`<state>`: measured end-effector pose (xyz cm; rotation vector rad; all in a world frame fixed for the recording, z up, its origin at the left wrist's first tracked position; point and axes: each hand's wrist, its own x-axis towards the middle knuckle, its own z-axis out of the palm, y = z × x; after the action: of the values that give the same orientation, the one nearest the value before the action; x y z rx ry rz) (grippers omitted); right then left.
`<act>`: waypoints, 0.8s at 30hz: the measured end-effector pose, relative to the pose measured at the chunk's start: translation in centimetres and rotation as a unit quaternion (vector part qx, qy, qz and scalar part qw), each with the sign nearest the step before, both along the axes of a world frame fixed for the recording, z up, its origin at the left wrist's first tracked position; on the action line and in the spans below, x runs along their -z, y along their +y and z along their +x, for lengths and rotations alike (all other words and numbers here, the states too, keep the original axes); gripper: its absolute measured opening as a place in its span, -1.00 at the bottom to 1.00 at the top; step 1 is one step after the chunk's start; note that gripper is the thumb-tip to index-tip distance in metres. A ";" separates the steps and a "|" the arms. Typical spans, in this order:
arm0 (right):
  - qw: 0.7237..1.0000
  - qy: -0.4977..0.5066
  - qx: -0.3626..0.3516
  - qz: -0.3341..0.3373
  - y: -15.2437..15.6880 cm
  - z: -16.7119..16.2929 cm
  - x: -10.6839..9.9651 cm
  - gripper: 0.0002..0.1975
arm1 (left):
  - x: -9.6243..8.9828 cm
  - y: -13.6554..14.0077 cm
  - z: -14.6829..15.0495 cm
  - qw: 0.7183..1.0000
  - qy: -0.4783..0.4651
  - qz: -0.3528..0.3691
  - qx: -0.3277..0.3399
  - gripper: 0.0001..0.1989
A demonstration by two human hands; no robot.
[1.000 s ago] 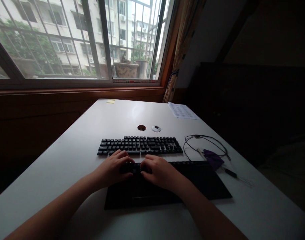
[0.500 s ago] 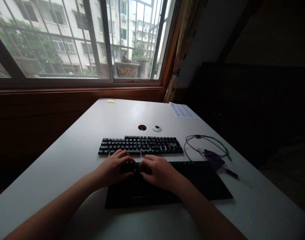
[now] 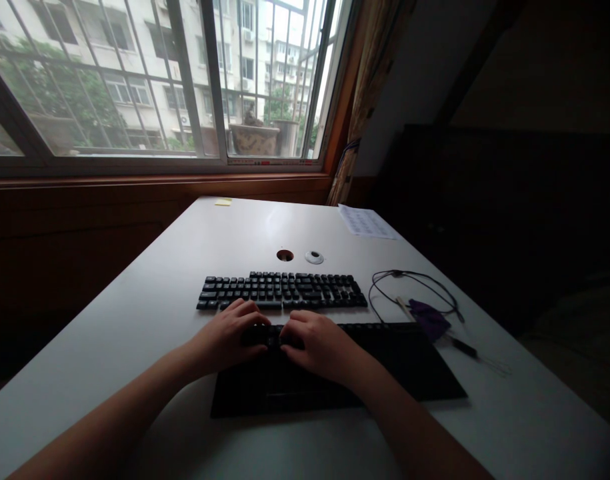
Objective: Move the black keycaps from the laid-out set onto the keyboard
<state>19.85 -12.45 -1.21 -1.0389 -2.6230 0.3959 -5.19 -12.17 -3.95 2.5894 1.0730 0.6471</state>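
Currently, both hands come together over the same spot, fingers bent and thumbs tucked in on the near side. The left hand (image 3: pixel 229 337) has a curled, fairly narrow grip; whether anything is pinched in it I cannot tell, as the fingertips are lost in shadow. The right hand (image 3: pixel 315 339) is curled much the same way just beside it, its thumb close to the index finger, and what lies inside that grip is too dark to tell.

Beneath them lies a wide, flat black keyboard (image 3: pixel 409 367) with a broad smooth near part, resting on the near middle of the white table (image 3: pixel 149 287); the hands are at its far edge, left of centre. Just beyond are rows of black square and oblong keys (image 3: pixel 305 295), pale gaps showing between them.

To the right, a thin black looped cable (image 3: pixel 397 273) lies near a crumpled purple cloth (image 3: pixel 429 321) and a slim black handle (image 3: pixel 463 348) ending in wire loops. Farther off sit a round hole (image 3: pixel 285 255) in the tabletop and, right of it, a white ring-shaped cap (image 3: pixel 314 257). At the far edge are yellow paper slips (image 3: pixel 223 202) on the left and a white printed sheet (image 3: pixel 367 222) on the right.
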 end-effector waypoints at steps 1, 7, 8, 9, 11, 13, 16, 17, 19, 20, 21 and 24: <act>1.000 0.003 0.004 -0.003 0.0 0.0 0.0 -0.93 | 0.0 0.0 0.0 1.000 -0.001 0.000 0.000 -0.67; 0.999 0.031 0.012 -0.041 0.0 0.3 -0.2 -0.84 | -0.3 -0.1 0.1 1.000 0.002 -0.005 -0.003 -0.67; 0.998 0.040 0.013 -0.041 0.0 0.3 -0.3 -0.83 | -0.3 -0.1 0.1 1.000 0.002 -0.005 -0.004 -0.68; 0.998 0.050 0.018 -0.035 0.0 0.2 -0.3 -0.83 | -0.4 -0.1 0.1 1.000 0.001 -0.004 -0.004 -0.68; 0.997 0.071 0.037 -0.016 0.0 0.1 -0.4 -0.85 | -0.4 -0.2 0.1 1.000 0.001 -0.003 -0.002 -0.67; 0.996 0.077 0.052 -0.008 0.1 0.0 -0.2 -0.86 | -0.4 -0.1 0.1 1.000 0.003 -0.002 -0.001 -0.67; 0.996 0.062 0.055 -0.019 0.3 0.0 0.5 -0.82 | -0.2 -0.1 0.1 1.000 0.001 0.001 -0.003 -0.66; 0.997 0.058 0.053 -0.024 0.4 0.0 0.7 -0.81 | -0.1 -0.1 0.1 1.000 0.000 0.003 -0.003 -0.66; 0.997 0.053 0.054 -0.034 0.5 0.1 1.1 -0.80 | 0.1 0.0 0.0 1.000 -0.002 0.004 -0.002 -0.66; 0.996 0.052 0.056 -0.039 0.6 0.1 1.2 -0.80 | 0.1 0.0 0.0 1.000 -0.002 0.004 0.000 -0.66; 0.996 0.051 0.058 -0.043 0.7 0.1 1.2 -0.80 | 0.2 0.0 0.0 1.000 -0.002 0.004 0.001 -0.66; 0.996 0.047 0.062 -0.052 0.7 0.1 1.2 -0.79 | 0.2 0.1 0.0 1.000 -0.002 0.004 0.001 -0.66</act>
<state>19.95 -11.73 -2.44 -1.1802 -2.4631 0.5429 -5.16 -12.11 -4.17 2.5946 1.0680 0.6578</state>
